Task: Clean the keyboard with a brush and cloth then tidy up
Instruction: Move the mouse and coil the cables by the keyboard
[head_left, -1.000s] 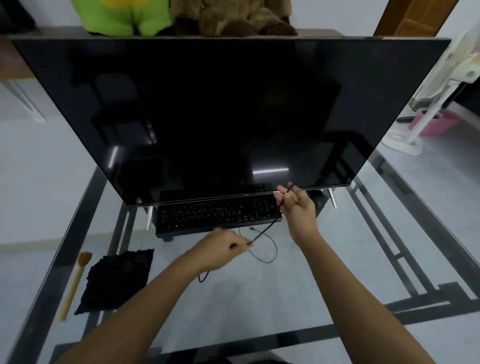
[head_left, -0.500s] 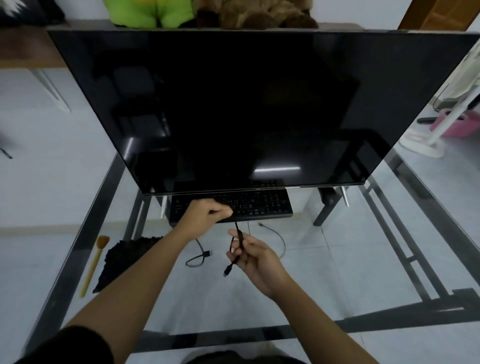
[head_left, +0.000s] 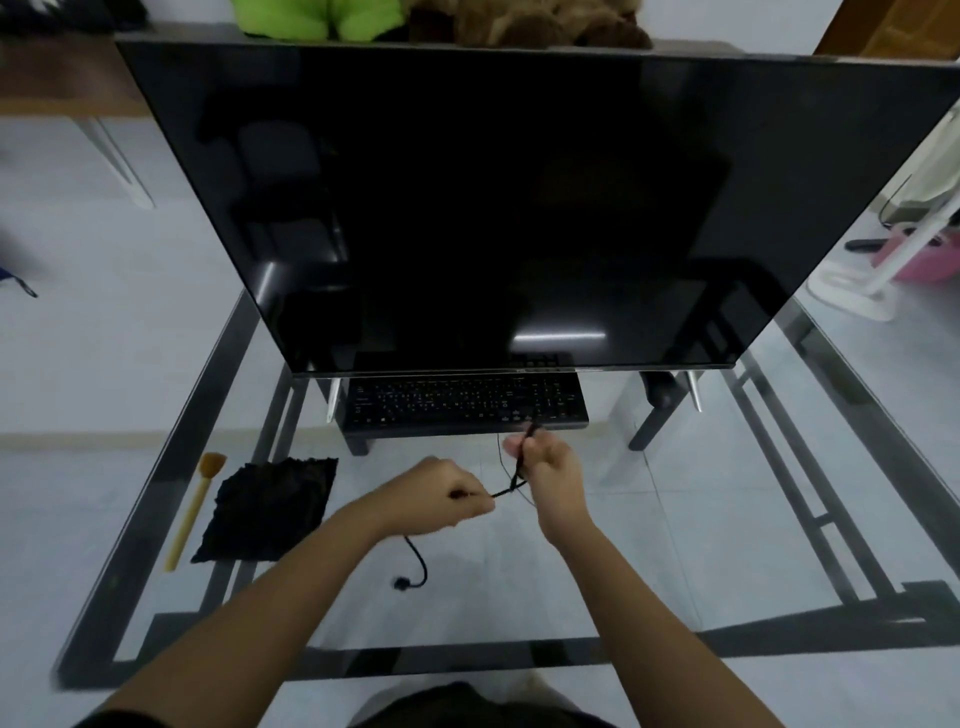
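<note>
In front of the large black flat screen (head_left: 498, 208), on the clear glass tabletop with its dark metal frame (head_left: 675, 519), both bare hands work a thin black cable (head_left: 511, 486). The left hand (head_left: 436, 499) is curled shut with the cable pinched at its fingertips; a loose end trails from under that wrist to a small dark plug (head_left: 401, 583) lying on the glass. The right hand (head_left: 548, 470) is closed around the cable too, holding gathered strands upright, just in front of the flat black keyboard (head_left: 462, 402). The keyboard lies directly beneath the screen's lower edge, between its two slanted silver feet. Left of the screen's foot, well apart from the hands, a crumpled black cloth (head_left: 270, 512) lies flat on the glass, with a slim tan-bristled brush with a pale wooden handle (head_left: 193, 512) just beside its left edge.
</note>
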